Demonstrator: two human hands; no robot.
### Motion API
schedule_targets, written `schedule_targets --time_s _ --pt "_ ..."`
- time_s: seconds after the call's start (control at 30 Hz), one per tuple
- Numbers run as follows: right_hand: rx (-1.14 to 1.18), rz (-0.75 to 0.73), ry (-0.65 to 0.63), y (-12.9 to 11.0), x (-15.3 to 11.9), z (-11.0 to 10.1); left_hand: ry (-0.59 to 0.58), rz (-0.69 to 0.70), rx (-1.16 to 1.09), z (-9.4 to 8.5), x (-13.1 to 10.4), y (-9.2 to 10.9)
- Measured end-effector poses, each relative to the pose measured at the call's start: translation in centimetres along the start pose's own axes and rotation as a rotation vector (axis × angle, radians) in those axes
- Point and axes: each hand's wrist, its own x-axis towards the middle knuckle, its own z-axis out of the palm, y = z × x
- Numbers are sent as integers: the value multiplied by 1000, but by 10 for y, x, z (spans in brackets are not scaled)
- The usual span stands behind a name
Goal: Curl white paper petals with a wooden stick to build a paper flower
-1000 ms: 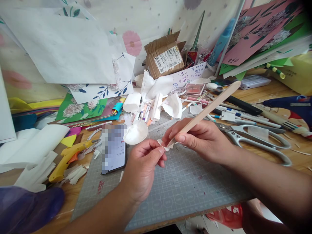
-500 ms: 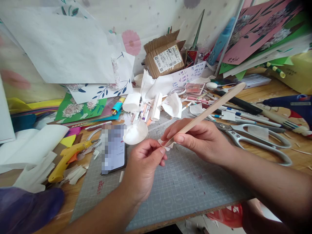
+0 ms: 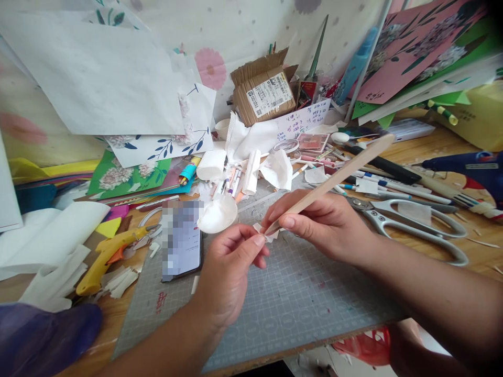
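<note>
My left hand (image 3: 231, 267) pinches a small piece of white paper (image 3: 272, 235) between thumb and fingers, and the fingers partly hide it. My right hand (image 3: 322, 222) grips a flat wooden stick (image 3: 346, 170), which slants up to the right. The stick's lower tip touches the paper at my left fingertips. Both hands are held above a grey cutting mat (image 3: 298, 309). Just beyond my left hand is a shallow white dish (image 3: 217, 213) with white stuff in it. A phone (image 3: 184, 241) with a partly blurred screen lies left of it.
Large scissors (image 3: 393, 222) and a blue glue gun (image 3: 467, 167) lie at the right. On the left are a yellow glue gun (image 3: 104, 259) and a white paper roll (image 3: 58, 230). Pens and paper scraps crowd the back, before a cardboard box (image 3: 263, 94).
The stick's lower tip has shifted slightly against the paper at my left fingertips. Both hands keep nearly the same place and grip.
</note>
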Motion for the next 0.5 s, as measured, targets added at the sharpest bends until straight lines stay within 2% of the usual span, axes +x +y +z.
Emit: schedule_targets --time_s 0.17,0.3,0.5 --pt "-143 -151 -28 2 0 0 24 -35 -1 0 1 1" --pt "-156 -93 -21 2 1 -1 19 -30 13 -1 2 0" --pt "-54 39 49 1 1 -2 -10 -6 63 -2 2 -1"
